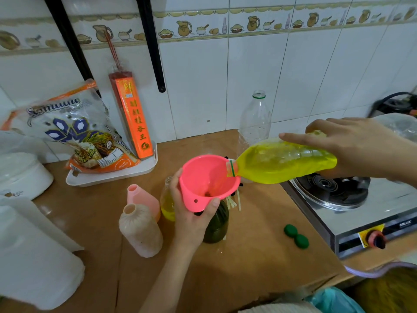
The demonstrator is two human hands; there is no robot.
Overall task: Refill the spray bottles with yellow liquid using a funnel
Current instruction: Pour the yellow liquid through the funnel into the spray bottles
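A pink funnel (207,177) sits in the neck of a dark green bottle (217,224) on the brown counter. My left hand (191,213) grips the funnel's lower part, thumb at its front. My right hand (358,145) holds a clear plastic bottle of yellow liquid (284,163) tipped almost flat, its mouth over the funnel's right rim. Behind my left hand stands a clear bottle partly full of yellow liquid (168,204). Two open bottles, one beige (140,231) and one pink (143,199), stand to the left.
Two green caps (296,236) lie on the counter (259,256) to the right. A gas stove (352,199) fills the right side. An empty clear bottle (256,120) stands by the tiled wall. A white tray (112,175) holds a rice bag and an incense box.
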